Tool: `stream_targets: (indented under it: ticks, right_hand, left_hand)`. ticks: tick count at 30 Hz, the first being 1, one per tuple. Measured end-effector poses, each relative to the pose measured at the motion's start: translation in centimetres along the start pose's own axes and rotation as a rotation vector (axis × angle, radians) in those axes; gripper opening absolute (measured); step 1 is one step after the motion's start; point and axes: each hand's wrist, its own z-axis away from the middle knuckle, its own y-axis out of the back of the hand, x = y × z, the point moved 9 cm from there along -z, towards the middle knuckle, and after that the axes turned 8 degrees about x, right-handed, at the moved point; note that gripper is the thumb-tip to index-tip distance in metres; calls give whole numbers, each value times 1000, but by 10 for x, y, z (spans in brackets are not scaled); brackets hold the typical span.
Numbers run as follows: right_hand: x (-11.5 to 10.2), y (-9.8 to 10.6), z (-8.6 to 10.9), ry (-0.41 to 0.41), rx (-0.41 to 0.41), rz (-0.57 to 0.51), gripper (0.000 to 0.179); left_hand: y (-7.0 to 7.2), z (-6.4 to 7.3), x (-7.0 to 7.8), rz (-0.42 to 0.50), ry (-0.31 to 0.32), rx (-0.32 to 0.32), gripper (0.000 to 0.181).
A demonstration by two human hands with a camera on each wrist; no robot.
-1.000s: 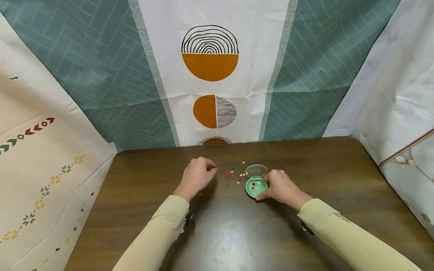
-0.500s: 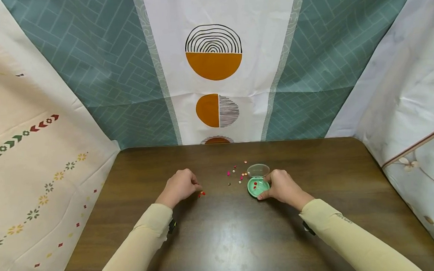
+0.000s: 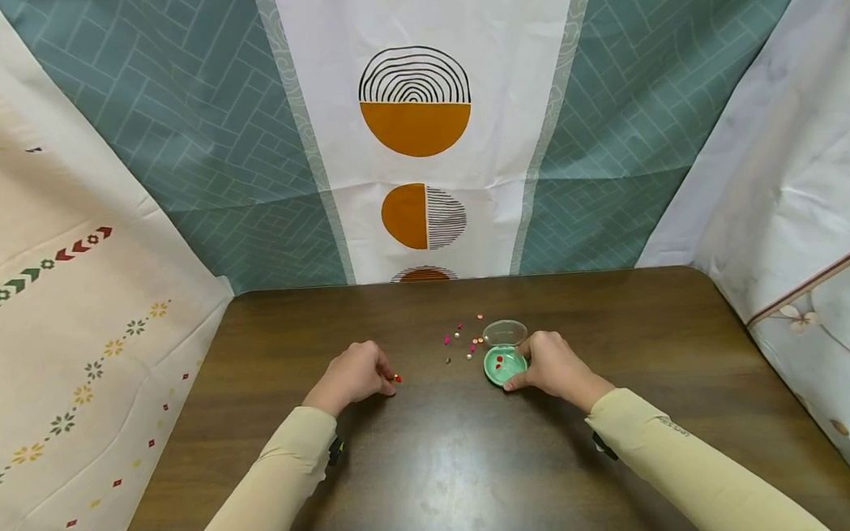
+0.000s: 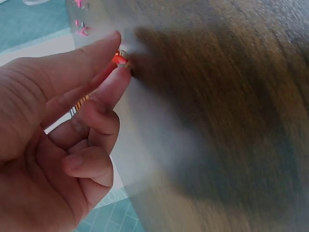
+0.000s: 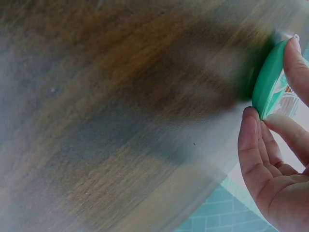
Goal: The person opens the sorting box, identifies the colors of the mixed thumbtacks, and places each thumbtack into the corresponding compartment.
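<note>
My left hand [image 3: 355,375] is low over the table, thumb and forefinger parted around small red beads [image 3: 398,378] at its fingertips. In the left wrist view a red bead [image 4: 119,59] shows in the gap between the thumb tip and forefinger; firm contact is not visible. My right hand [image 3: 554,367] grips the right edge of a small round green case [image 3: 492,377], thumb on the near side and fingers on the far side. Its clear lid [image 3: 505,332] stands hinged back. A couple of red beads [image 3: 500,360] lie inside. The right wrist view shows the green case [image 5: 268,79] edge-on.
Several tiny pink, pearl and orange beads lie scattered left of the case, among them a pink bead [image 3: 447,340] and an orange bead [image 3: 480,316]. The brown wooden table [image 3: 438,476] ends at patterned cloth [image 3: 263,251] behind and at both sides.
My left hand has moved left and toward me, coming down at the red beads. The right hand keeps its hold on the green case, which stays in place.
</note>
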Motion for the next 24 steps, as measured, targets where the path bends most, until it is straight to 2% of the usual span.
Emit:
stream_targets:
  ticks: [7, 15, 18, 24]
  right_hand:
    - [2, 0, 0, -13, -1, -6, 44]
    - [2, 1, 1, -18, -4, 1, 48]
    - [3, 0, 0, -25, -3, -3, 48]
    - [4, 1, 0, -21, 11, -7, 49]
  left_hand:
    - [-5, -2, 0, 26, -19, -5, 6]
    - [-4, -2, 3, 56, -83, 5, 12]
    - [-4, -1, 3, 59, -87, -3, 13]
    - [-7, -2, -1, 67, -54, -21, 11]
